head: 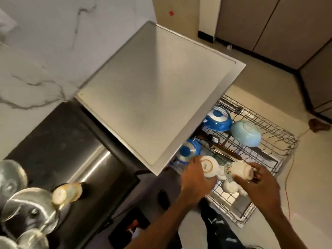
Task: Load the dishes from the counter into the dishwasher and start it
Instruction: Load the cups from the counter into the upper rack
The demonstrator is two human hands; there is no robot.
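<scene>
Top-down view of a kitchen corner. A marble wall (53, 42) backs a dark table (59, 141); beside it stands the dishwasher (156, 90), its flat grey top filling the centre. Beige floor (269, 87) and grey cabinets (269, 24) lie beyond.

The wire rack (269, 141) is drawn out over the floor at lower right. It holds two blue bowls (217, 119) (188, 151) and a pale green bowl (246, 133), all base-up and tilted, plus long utensils (221, 148) lying across the wires.

Steel plates (30, 207) sit at the table's lower-left edge. Next to them a table cup (67, 193) lies on its side, long axis running lower left to upper right, base toward the camera.

Both hands are over the rack's near end. The left hand (195, 178) grips a white cup (209, 167) inverted, gold-ringed base up. The right hand (260, 184) curls round a floral cup (239, 170) held sideways, long axis roughly left to right.
</scene>
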